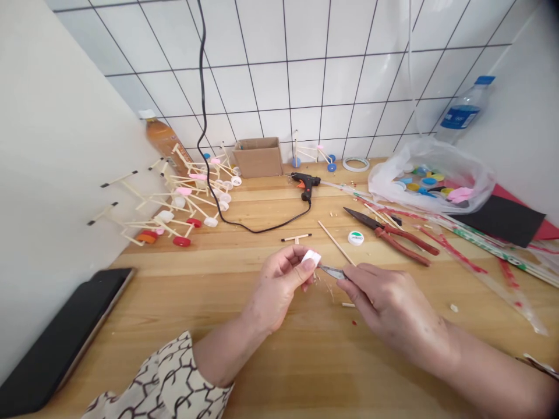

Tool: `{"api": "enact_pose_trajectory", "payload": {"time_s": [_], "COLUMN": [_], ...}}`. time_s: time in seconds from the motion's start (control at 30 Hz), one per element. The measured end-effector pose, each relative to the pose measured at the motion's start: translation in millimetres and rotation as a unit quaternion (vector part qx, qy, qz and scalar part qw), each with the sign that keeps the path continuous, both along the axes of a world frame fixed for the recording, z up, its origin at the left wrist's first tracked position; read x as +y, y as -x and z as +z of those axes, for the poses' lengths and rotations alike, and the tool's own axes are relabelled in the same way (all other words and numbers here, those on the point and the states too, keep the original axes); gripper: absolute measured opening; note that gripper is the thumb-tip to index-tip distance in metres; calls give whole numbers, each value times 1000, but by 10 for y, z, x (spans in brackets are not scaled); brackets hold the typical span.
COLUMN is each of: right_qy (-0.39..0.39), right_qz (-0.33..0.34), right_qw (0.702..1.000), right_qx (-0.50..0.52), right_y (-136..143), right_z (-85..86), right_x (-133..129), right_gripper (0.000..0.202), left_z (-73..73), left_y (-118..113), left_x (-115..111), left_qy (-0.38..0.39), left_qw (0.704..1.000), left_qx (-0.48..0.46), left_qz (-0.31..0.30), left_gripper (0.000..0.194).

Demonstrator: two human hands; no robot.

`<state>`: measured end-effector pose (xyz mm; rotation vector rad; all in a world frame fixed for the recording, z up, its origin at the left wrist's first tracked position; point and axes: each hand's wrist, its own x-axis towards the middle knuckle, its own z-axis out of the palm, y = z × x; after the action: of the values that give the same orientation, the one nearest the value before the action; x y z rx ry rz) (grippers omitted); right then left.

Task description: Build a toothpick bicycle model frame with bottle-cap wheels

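Between the thumb and fingers of my left hand [283, 279] is a small white bottle cap [311, 258]. My right hand [388, 297] is closed around a small craft knife, its metal blade [333, 272] pointing left with the tip at the cap. The knife's handle is hidden in my fingers. Just beyond my hands lie a short stick with black ends [297, 237] and a thin wooden stick [336, 242]. A white cap with a green mark [356, 237] rests near them. Little shavings lie below the blade.
A black glue gun [305, 185] with its cord and red-handled pliers [388, 233] lie farther back. Stick models with cap wheels [187, 198] crowd the left. At right sits a plastic bag of caps [430, 180]. A cardboard box [258, 157] stands by the tiled wall; a black tablet-like slab [65, 331] lies left.
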<state>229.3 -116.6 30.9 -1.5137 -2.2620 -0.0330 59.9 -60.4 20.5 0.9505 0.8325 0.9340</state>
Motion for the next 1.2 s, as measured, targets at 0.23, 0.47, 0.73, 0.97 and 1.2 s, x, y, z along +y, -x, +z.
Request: {"api": "enact_pose_trajectory", "payload": {"time_s": [0.23,0.47,0.73,0.97,1.2], "right_qy": [-187,33,-119,16,169], "right_qz": [-2,1,-2,0,14], "right_qw": [968,998,991,997,967], "right_qx": [-168,57,-68,76,192], "right_y": [46,9,32,39,31], "right_z": [-40,-66,-85,-56,-40], "right_x": [-7,15,21,44,93], "right_gripper": [32,31,33,34,36], "left_z": [18,21,15,-6,-30], "left_y": [6,5,-5,14,35], "left_x": [9,-3,-5,-15,-11], "left_qy": [14,-17,-24,-62,-84], "left_qw": [1000,1000,999,997,994], "left_qx": [6,13,23,44,62], "left_qz": [1,4,13,16,19], "left_gripper": [30,27,25,25,24]}}
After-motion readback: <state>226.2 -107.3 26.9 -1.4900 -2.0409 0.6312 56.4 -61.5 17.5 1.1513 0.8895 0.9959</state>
